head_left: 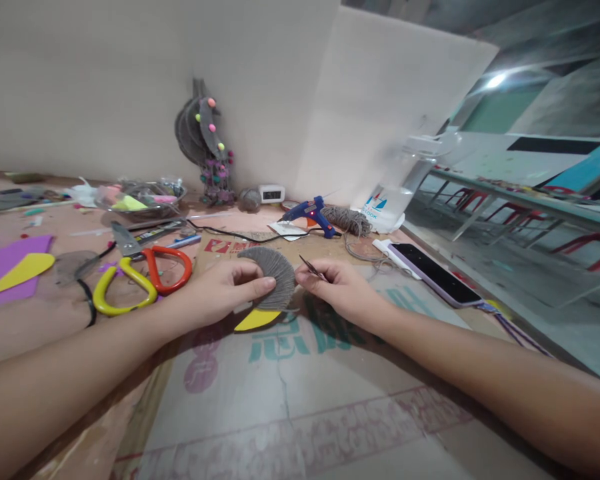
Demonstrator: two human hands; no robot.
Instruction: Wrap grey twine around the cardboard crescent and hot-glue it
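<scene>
My left hand [230, 285] pinches a crescent wound with grey yarn [276, 273], thumb on its front face. Below the wound part, a bare yellow end [257, 320] of the piece shows. Just to the right, my right hand [333, 287] is closed on a thin, dark pointed tool [310, 267], its tip pointing up and left. The two hands are apart, above a printed cardboard sheet [220, 413].
Scissors [153, 273] with yellow and red handles lie left, beside purple sheets [15, 267]. Behind are a blue glue gun [307, 212], grey yarn [347, 221] and a hanging ornament [200, 130]. A phone [433, 272] lies right, near the table edge.
</scene>
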